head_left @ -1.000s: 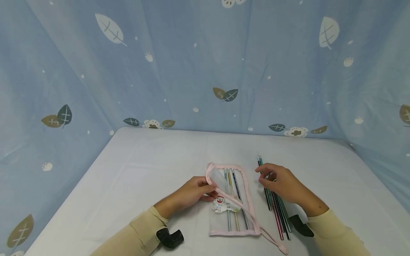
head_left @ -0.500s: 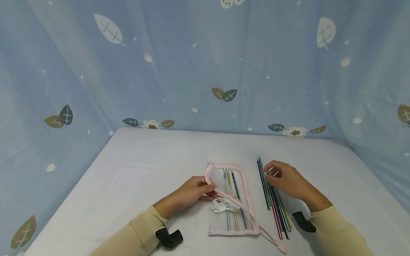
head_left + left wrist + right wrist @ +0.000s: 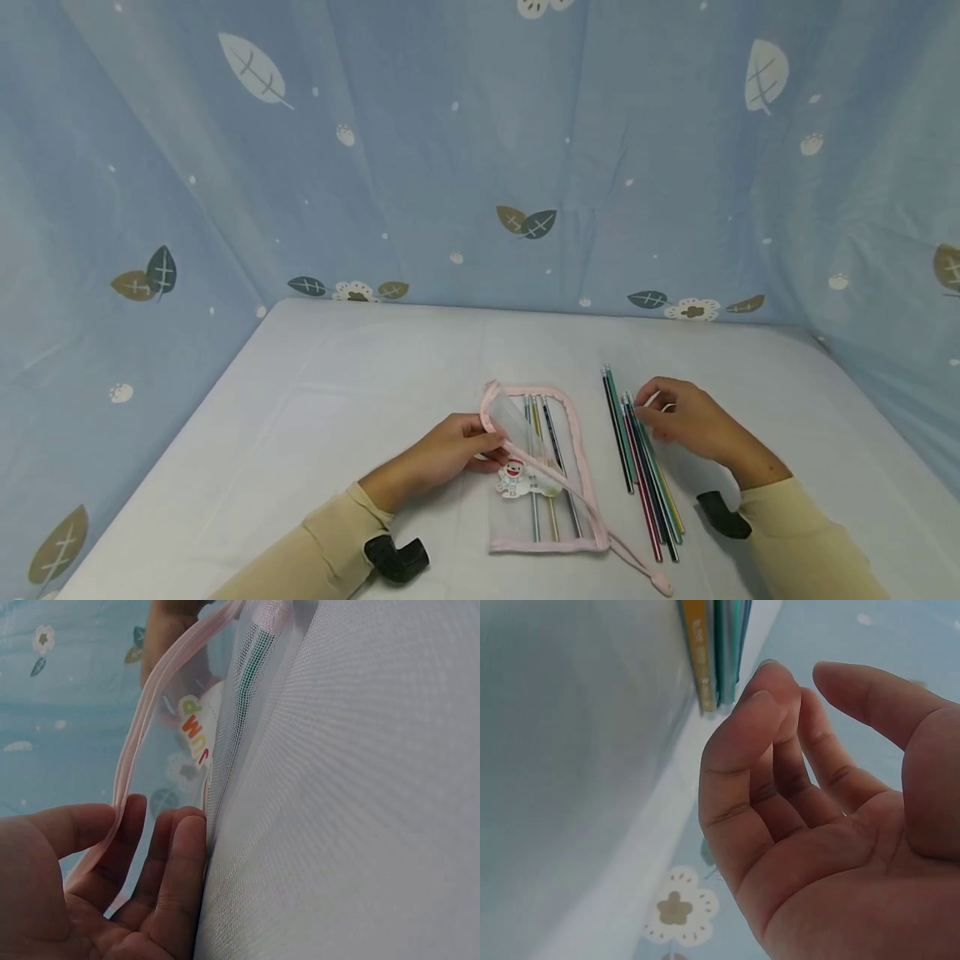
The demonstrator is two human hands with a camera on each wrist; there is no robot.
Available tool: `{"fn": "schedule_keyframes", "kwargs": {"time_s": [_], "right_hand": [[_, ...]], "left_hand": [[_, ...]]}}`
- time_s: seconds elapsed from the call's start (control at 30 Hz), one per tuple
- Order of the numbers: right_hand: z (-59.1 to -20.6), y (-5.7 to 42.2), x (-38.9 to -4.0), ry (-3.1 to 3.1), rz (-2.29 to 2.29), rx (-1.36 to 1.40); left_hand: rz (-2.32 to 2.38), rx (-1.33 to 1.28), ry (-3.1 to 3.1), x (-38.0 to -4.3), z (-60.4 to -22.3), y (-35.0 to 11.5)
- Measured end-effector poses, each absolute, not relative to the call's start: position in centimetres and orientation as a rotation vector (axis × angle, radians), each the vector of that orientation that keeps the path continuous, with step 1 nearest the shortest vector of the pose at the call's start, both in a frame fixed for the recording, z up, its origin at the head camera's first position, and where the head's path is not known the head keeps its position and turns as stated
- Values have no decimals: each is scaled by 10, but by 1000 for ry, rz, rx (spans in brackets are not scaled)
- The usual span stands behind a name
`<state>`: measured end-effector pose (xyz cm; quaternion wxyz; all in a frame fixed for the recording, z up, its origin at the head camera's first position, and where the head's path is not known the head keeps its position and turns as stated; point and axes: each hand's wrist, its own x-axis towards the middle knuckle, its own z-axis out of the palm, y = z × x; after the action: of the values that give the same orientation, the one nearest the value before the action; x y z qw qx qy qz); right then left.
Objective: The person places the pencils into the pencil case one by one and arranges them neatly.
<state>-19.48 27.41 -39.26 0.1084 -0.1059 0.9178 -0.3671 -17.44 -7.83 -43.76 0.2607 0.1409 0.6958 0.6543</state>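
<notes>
A see-through mesh pencil pouch (image 3: 504, 523) with pink trim lies on the table, several pencils (image 3: 555, 442) showing inside. My left hand (image 3: 457, 448) pinches the pouch's lifted pink edge (image 3: 135, 742) between thumb and forefinger, while the other fingers rest inside against the mesh. To the right of the pouch, loose pencils (image 3: 658, 500) in dark, red, green and yellow lie in a bunch. My right hand (image 3: 693, 421) hovers at their upper end. Its fingers are loosely bent in the right wrist view, the thumb stands apart, and nothing is between them.
Two pencils (image 3: 617, 433), one black and one teal, lie slightly left of the bunch. A pink wrist strap (image 3: 637, 562) trails from the pouch's lower right corner. A cartoon tag (image 3: 517, 479) sits on the pouch. Blue patterned curtains (image 3: 450, 150) surround the white table (image 3: 360, 367).
My right hand has moved right, from over the pencils to their upper right side, and the bunch has spread a little, showing a yellow pencil. My left hand keeps its hold on the pouch.
</notes>
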Motion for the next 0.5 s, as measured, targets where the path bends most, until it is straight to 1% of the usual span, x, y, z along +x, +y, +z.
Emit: {"fn": "schedule_keyframes", "kwargs": {"time_s": [0.5], "right_hand": [[-406, 283, -200, 2636, -1045, -285]], "left_hand": [[1767, 388, 1890, -174, -439, -79]]}}
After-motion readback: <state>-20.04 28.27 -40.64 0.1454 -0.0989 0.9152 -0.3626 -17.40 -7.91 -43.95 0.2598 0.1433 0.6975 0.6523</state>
